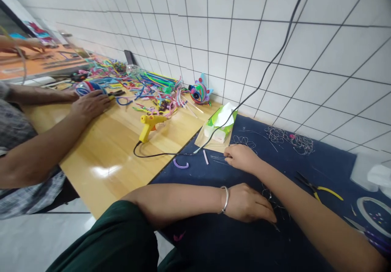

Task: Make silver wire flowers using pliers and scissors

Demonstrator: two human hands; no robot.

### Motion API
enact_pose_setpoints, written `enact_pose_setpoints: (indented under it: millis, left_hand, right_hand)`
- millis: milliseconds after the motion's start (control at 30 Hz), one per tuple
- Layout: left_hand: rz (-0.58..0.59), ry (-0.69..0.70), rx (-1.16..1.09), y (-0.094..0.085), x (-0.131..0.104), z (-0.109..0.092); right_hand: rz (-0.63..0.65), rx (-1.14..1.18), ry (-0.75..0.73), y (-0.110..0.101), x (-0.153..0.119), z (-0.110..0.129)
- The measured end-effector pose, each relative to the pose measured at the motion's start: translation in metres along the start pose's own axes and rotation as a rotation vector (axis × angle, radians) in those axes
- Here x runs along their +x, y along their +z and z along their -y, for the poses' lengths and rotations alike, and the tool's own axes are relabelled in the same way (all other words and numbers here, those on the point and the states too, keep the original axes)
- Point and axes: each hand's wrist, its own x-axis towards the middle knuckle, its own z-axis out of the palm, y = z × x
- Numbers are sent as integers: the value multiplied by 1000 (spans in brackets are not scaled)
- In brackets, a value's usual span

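Silver bangle point(226, 199), dark green clothing point(122, 239), bare forearms point(186, 203)

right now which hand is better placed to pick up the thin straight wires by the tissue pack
Probably the right hand: its fingertips are right beside the thin straight wires. The left hand lies farther off, its fingers pointing away from them.

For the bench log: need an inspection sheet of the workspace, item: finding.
Surface: dark blue cloth beside a wooden tabletop.
Job's things: thin wires by the right hand; yellow-handled pliers on the cloth.
Clutter: colourful craft stems heaped on the wood; tissue pack near the wall.
Hands: arms crossed; left hand, bangle at its wrist, low over the cloth; both grips unclear.
Cables: black cable from yellow glue gun, crossing the tissue pack in view.
Surroundings: white tiled wall; co-worker's hand on a striped ball.
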Motion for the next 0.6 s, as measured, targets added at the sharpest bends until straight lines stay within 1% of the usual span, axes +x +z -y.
enact_pose_setpoints:
  millis: [100, 233, 333, 433, 500, 600]
  left_hand:
    - [13, 1, -33, 0, 0, 0]
    - [4, -56, -118, 0, 0, 0]
    - [-28, -97, -227, 0, 1, 0]
    - [-62, -144, -332, -2, 3, 0]
    - [-52, -162, -333, -3, 3, 0]
    - [-20, -151, -248, -3, 3, 0]
  right_hand:
    - [25, -36, -38, -1, -3, 2]
    - [26, -103, -48, 0, -3, 15]
    - [36, -147, -56, 1, 1, 26]
    - [57, -180, -67, 1, 6, 30]
    - [69, -196, -75, 1, 10, 30]
    - [86, -214, -87, 1, 13, 28]
